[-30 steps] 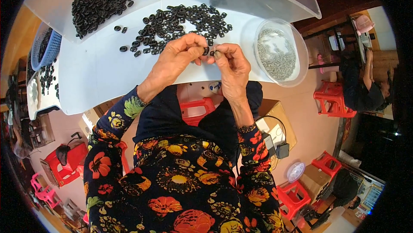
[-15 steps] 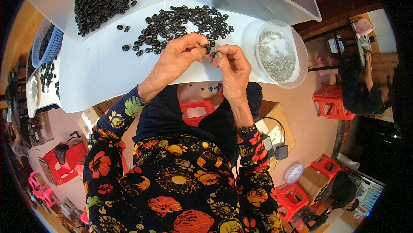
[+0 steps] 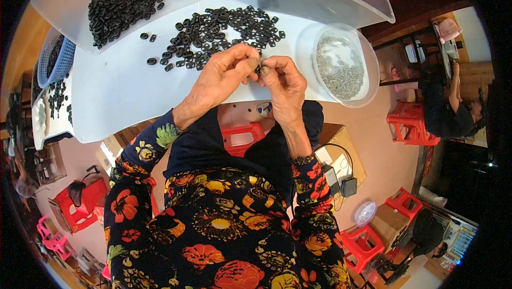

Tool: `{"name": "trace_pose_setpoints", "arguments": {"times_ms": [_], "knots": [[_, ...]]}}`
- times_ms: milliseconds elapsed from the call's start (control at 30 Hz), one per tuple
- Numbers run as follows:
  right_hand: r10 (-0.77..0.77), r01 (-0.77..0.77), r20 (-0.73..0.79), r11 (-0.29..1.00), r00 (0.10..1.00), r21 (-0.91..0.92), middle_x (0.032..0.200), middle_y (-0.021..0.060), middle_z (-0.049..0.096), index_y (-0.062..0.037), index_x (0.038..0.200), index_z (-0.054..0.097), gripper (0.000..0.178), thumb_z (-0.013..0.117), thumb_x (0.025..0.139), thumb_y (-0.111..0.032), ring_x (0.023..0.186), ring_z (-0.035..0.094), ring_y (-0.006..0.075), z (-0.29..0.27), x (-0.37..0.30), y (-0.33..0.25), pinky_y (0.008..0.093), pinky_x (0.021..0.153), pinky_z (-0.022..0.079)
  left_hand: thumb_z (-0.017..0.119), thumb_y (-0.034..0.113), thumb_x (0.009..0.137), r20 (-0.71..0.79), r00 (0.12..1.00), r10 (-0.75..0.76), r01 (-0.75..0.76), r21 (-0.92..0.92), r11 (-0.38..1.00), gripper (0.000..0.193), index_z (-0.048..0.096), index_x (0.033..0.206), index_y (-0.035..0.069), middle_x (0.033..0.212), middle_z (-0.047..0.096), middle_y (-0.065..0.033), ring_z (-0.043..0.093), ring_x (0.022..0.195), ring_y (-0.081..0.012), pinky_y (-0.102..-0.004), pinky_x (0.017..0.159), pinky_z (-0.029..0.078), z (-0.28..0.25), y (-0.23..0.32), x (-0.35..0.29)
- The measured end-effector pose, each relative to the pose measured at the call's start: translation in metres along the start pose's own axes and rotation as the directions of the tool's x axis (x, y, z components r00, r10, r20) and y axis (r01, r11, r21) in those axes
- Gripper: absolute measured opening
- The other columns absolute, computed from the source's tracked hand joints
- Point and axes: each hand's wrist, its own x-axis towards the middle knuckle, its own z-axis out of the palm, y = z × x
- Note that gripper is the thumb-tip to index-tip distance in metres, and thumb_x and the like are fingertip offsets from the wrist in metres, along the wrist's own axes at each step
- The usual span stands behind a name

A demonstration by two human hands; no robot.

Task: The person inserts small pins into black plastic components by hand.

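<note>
Left hand [image 3: 221,74] pinches a small black part [image 3: 258,68] above the table's [image 3: 122,89] near edge; right hand's [image 3: 288,83] fingertips meet it, steadying it perhaps, though they hide whether they grip anything. Just beyond lies a loose heap of black parts [image 3: 213,37], seemingly spread for easy picking. Rightward, a clear tub [image 3: 370,49] keeps silvery pieces [image 3: 341,83] contained within reach. Farther back, two translucent bins [image 3: 330,7] hold more black parts.

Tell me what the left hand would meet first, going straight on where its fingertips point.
Likely the right hand, its fingertips just beyond those of the left hand; depth there is unclear.
</note>
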Motion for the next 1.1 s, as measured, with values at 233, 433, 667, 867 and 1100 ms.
{"name": "trace_pose_setpoints", "arguments": {"times_ms": [233,433,667,867,1100], "knots": [[-0.047,0.048,-0.028,0.999,0.998,0.024,0.082,-0.0009,0.059,-0.001,0.098,0.058,0.011,0.062,0.088,-0.004,0.07,0.052,0.0038,0.006,-0.001,-0.004,0.0188,0.063,0.044,0.05,0.01,0.094,-0.112,0.988,0.103,-0.113,-0.093,0.989,0.014,0.056,0.104,0.002,0.083,0.059,-0.0016,0.058,0.075,-0.0099,-0.0236,0.067,0.047,-0.004,-0.016,0.003],[-0.063,0.062,-0.036,0.998,0.997,-0.019,0.08,-0.0026,0.057,-0.0016,0.098,0.058,0.012,0.061,0.086,0.001,0.069,0.049,0.0024,0.006,-0.002,-0.002,0.0172,0.062,0.043,0.052,0.011,0.093,-0.068,0.996,0.052,-0.054,-0.025,0.998,0.014,0.058,0.1,0.0,0.077,0.06,-0.002,0.055,0.073,-0.0093,-0.0239,0.069,0.047,-0.009,-0.01,0.003],[-0.083,0.082,-0.036,0.996,0.996,-0.038,0.08,-0.0051,0.054,-0.0027,0.096,0.058,0.013,0.061,0.085,0.003,0.07,0.047,0.001,0.009,-0.002,0.0,0.0165,0.063,0.041,0.052,0.015,0.093,-0.049,0.999,-0.024,0.011,-0.256,0.967,0.018,0.059,0.094,-0.001,0.074,0.058,-0.0002,0.052,0.07,-0.0087,-0.0231,0.068,0.045,-0.007,-0.019,0.006],[-0.095,0.091,-0.052,0.993,0.994,-0.082,0.081,-0.0053,0.054,-0.0037,0.096,0.058,0.014,0.062,0.085,0.003,0.071,0.047,0.0012,0.011,-0.003,-0.005,0.0163,0.063,0.041,0.052,0.014,0.093,-0.09,0.996,-0.006,0.005,-0.008,1.0,0.015,0.058,0.092,0.001,0.073,0.056,0.0013,0.051,0.07,-0.0076,-0.0229,0.068,0.044,-0.004,-0.013,0.006],[-0.113,0.099,-0.086,0.983,0.99,-0.153,0.081,-0.0049,0.054,-0.0048,0.098,0.058,0.015,0.062,0.085,0.001,0.072,0.047,0.0017,0.009,-0.004,-0.001,0.0163,0.063,0.041,0.051,0.01,0.09,-0.094,0.99,0.104,-0.101,0.036,0.994,0.011,0.056,0.091,0.0,0.071,0.053,0.0017,0.048,0.068,-0.0067,-0.0232,0.062,0.042,0.001,-0.017,0.006]]}}
